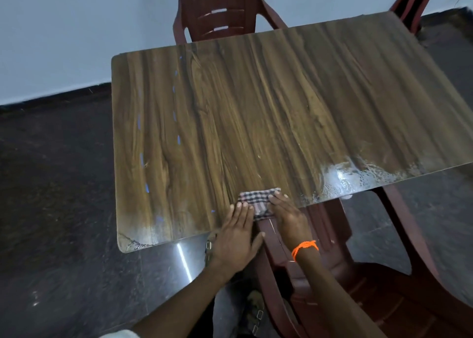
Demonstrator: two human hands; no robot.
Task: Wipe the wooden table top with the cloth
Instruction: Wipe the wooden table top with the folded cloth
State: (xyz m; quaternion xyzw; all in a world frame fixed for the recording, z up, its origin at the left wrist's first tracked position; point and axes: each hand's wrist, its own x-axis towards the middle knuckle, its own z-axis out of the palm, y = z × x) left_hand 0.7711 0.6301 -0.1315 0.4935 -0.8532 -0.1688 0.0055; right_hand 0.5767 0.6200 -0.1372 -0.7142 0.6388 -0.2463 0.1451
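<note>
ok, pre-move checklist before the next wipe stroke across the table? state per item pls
1. Checked folded cloth on the brown wood-grain table top: ok, lies at the near edge, part overhanging it.
2. Left hand on the cloth: ok, flat, fingertips on its left end.
3. Right hand on the cloth: ok, flat fingers press its right end.
4. Stroke path ahead: ok, nothing stands on the table top.
5. Wet streaky patch at the near right edge: not ok, left to wipe.
6. Dark red plastic chair under the near edge: cannot tell if it blocks stepping in.
</note>
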